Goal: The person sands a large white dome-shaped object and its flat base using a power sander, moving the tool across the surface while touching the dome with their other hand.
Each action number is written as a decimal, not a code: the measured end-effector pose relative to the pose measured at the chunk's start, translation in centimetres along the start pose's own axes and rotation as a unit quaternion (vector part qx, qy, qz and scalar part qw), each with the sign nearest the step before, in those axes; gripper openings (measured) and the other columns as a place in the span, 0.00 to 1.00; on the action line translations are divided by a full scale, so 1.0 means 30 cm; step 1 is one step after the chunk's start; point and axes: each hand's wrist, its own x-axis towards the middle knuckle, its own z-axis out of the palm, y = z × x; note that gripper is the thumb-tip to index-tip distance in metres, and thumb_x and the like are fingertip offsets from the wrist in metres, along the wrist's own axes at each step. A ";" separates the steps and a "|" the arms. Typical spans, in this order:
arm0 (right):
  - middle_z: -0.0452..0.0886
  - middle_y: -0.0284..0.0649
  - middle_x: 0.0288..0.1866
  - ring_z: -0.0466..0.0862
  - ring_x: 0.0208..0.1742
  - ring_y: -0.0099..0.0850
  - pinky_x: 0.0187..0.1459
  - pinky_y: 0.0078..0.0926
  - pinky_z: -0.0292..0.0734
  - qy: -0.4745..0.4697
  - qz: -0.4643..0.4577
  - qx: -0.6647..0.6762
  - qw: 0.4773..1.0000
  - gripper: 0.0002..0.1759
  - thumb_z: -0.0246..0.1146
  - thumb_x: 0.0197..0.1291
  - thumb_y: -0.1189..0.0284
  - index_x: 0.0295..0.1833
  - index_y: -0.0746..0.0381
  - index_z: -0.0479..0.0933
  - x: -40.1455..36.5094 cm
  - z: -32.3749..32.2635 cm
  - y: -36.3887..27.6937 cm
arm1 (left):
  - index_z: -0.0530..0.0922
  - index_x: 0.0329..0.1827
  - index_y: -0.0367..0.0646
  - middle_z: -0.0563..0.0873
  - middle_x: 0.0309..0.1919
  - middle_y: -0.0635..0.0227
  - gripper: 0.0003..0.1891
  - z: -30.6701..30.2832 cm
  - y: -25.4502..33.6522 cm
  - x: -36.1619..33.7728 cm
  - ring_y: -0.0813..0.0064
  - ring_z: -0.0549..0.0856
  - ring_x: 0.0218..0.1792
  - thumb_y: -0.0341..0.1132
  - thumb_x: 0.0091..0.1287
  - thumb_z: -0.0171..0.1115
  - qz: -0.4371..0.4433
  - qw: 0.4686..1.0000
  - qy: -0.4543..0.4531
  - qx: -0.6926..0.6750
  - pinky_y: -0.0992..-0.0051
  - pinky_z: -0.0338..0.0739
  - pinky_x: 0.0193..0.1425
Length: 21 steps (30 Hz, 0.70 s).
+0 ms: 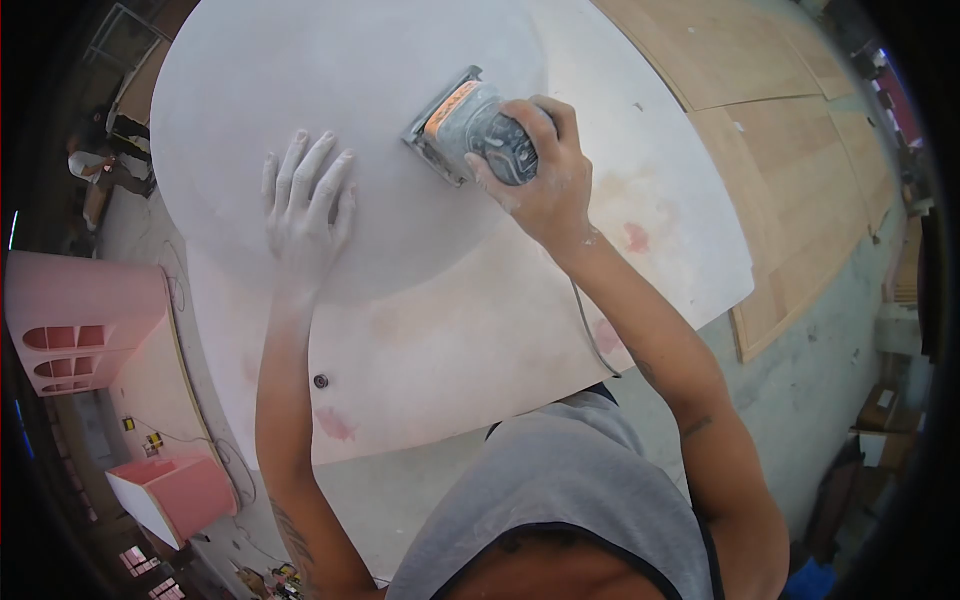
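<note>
My right hand (548, 170) is wrapped round a dusty grey electric sander (490, 135) with an orange band. The sander's rectangular pad sits on the large white panel (400, 400), on its greyish round area. To the left, my left hand (308, 205) lies flat on the same surface, fingers spread and coated in white dust, holding nothing. A power cord (590, 325) trails from below my right forearm to the panel's near edge. Pinkish patches show on the panel, and a small dark round object (321, 381) lies right of my left forearm.
Brown wooden boards (790, 190) lie beyond the panel's right side. Pink furniture with arched openings (85, 320) and a pink box (180, 495) stand at the left, with cables on the floor. Another person (95, 165) is at the far left. Boxes (880, 410) sit at the right.
</note>
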 end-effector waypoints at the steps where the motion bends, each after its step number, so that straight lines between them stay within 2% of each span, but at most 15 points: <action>1: 0.81 0.40 0.60 0.92 0.42 0.43 0.39 0.37 0.92 0.002 0.019 0.000 1.000 0.35 0.86 0.51 0.63 0.65 0.46 0.82 0.014 -0.007 0.015 | 0.84 0.72 0.57 0.82 0.78 0.71 0.23 -0.005 0.004 0.003 0.59 0.74 0.83 0.34 0.75 0.71 0.026 0.999 -0.027 0.017 0.47 0.62 0.91; 2: 0.81 0.40 0.60 0.92 0.42 0.43 0.39 0.37 0.92 0.000 0.019 0.001 1.000 0.35 0.86 0.51 0.63 0.65 0.46 0.82 0.033 -0.013 0.033 | 0.85 0.74 0.61 0.81 0.79 0.73 0.25 -0.005 0.009 0.005 0.59 0.72 0.85 0.36 0.73 0.72 0.052 0.997 -0.055 0.035 0.47 0.60 0.91; 6: 0.82 0.40 0.59 0.93 0.43 0.43 0.42 0.39 0.92 0.009 0.027 -0.006 1.000 0.35 0.85 0.53 0.61 0.67 0.48 0.81 0.127 -0.024 0.107 | 0.84 0.76 0.68 0.76 0.84 0.75 0.28 0.000 0.021 0.010 0.61 0.68 0.87 0.40 0.71 0.74 0.051 0.992 -0.094 0.060 0.46 0.55 0.93; 8: 0.82 0.41 0.59 0.93 0.44 0.43 0.43 0.40 0.92 0.008 0.025 -0.005 1.000 0.36 0.85 0.54 0.60 0.68 0.48 0.80 0.167 -0.025 0.148 | 0.82 0.78 0.74 0.74 0.86 0.79 0.30 0.004 0.033 0.013 0.65 0.66 0.88 0.49 0.71 0.73 0.065 0.986 -0.114 0.099 0.43 0.53 0.93; 12: 0.83 0.42 0.59 0.92 0.47 0.43 0.45 0.42 0.91 0.011 0.042 -0.004 0.999 0.37 0.83 0.56 0.57 0.70 0.48 0.79 0.257 -0.021 0.223 | 0.79 0.81 0.75 0.71 0.87 0.80 0.31 0.045 0.078 0.041 0.64 0.64 0.89 0.54 0.74 0.70 0.086 0.979 -0.144 0.115 0.40 0.51 0.93; 14: 0.83 0.43 0.59 0.92 0.48 0.44 0.46 0.43 0.90 0.007 0.052 0.001 0.999 0.37 0.83 0.56 0.56 0.70 0.48 0.79 0.303 -0.024 0.272 | 0.77 0.83 0.72 0.69 0.89 0.76 0.32 0.065 0.102 0.048 0.60 0.62 0.90 0.54 0.75 0.68 0.097 0.978 -0.146 0.115 0.39 0.47 0.94; 17: 0.84 0.45 0.59 0.92 0.51 0.46 0.51 0.46 0.89 0.007 0.063 0.001 0.998 0.37 0.82 0.58 0.54 0.71 0.49 0.79 0.362 -0.017 0.335 | 0.77 0.83 0.70 0.68 0.89 0.78 0.32 0.084 0.148 0.064 0.61 0.62 0.90 0.57 0.76 0.67 0.091 0.971 -0.181 0.130 0.39 0.47 0.94; 19: 0.85 0.50 0.61 0.91 0.57 0.51 0.57 0.50 0.87 -0.026 0.145 -0.006 0.989 0.39 0.80 0.59 0.50 0.74 0.49 0.77 0.414 -0.016 0.378 | 0.77 0.84 0.69 0.68 0.90 0.79 0.32 0.122 0.201 0.095 0.62 0.62 0.90 0.57 0.77 0.66 0.106 0.965 -0.198 0.137 0.38 0.47 0.93; 21: 0.85 0.52 0.63 0.90 0.59 0.53 0.59 0.51 0.86 -0.028 0.169 -0.010 0.985 0.40 0.80 0.60 0.49 0.75 0.50 0.77 0.459 -0.006 0.422 | 0.76 0.84 0.68 0.67 0.90 0.80 0.32 0.141 0.239 0.119 0.63 0.62 0.91 0.57 0.77 0.65 0.123 0.959 -0.213 0.142 0.38 0.47 0.93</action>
